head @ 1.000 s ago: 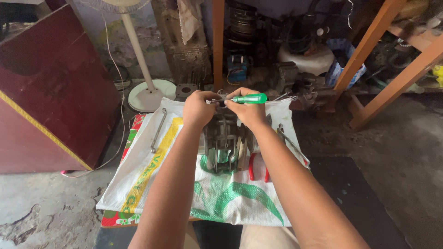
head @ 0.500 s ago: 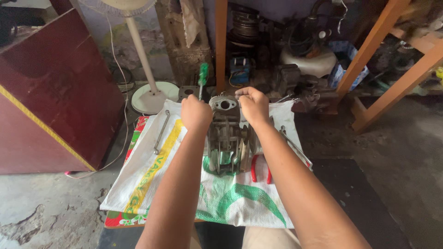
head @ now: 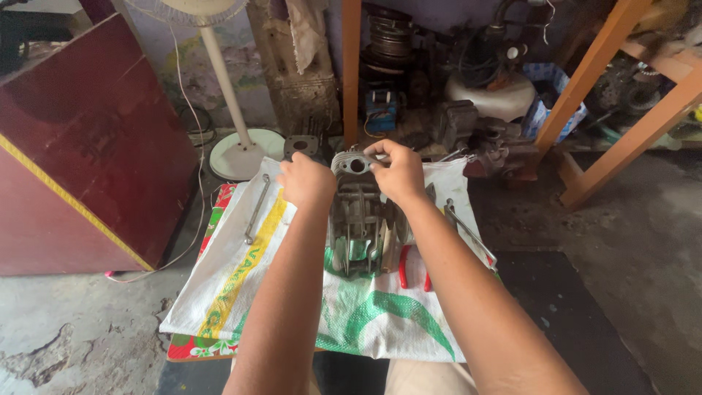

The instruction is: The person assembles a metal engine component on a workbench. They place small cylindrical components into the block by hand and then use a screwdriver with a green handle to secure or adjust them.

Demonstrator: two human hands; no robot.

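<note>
A grey finned engine cylinder (head: pixel 360 223) stands on a white woven sack (head: pixel 241 281) with green and yellow print. At its top is a flat flange (head: pixel 354 163) with a round hole. My right hand (head: pixel 396 172) pinches the right side of that flange with its fingertips. My left hand (head: pixel 306 180) is curled against the flange's left side, its back to the camera. Whatever its fingers hold is hidden. No green screwdriver shows.
A long wrench (head: pixel 256 208) lies on the sack's left, red-handled pliers (head: pixel 404 267) and a metal rod (head: pixel 468 232) on its right. A fan stand base (head: pixel 245 155), a dark red cabinet (head: pixel 88 153), engine parts (head: pixel 468 126) and orange wooden legs (head: pixel 607 110) surround the sack.
The green screwdriver, held across the cylinder top and then upright in my left hand, is out of sight. Both hands have closed in on the top flange.
</note>
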